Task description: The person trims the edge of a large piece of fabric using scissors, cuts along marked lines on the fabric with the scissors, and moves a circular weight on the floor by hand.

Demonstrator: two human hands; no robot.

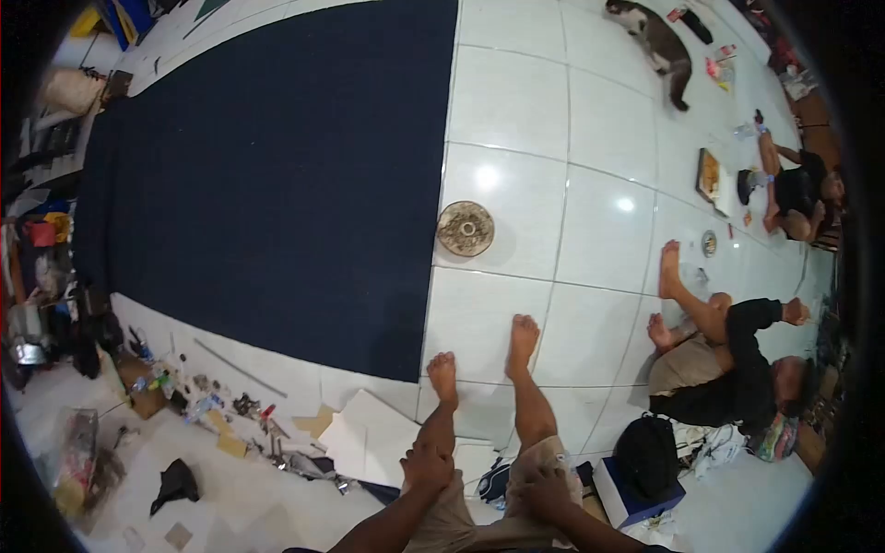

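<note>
My left hand [426, 467] rests on my left knee with nothing in it, its fingers laid over the leg. My right hand [544, 491] lies on my right thigh, on the beige shorts [548, 453], with the fingers spread. Ahead of my bare feet, a large dark navy cloth [277, 175] is spread flat on the white tiled floor [507, 101]. At the cloth's right edge sits a round, brown-stained disc [466, 229] with a ring in its middle. Neither hand touches the cloth or the disc.
A cat [660, 44] lies at the upper right. One person [728, 369] reclines at right; another [800, 189] sits farther back near an open box [709, 175]. Scattered tools and scraps [249, 405] lie at lower left, white sheets [369, 438] beside my left leg, a black bag [647, 456] at right.
</note>
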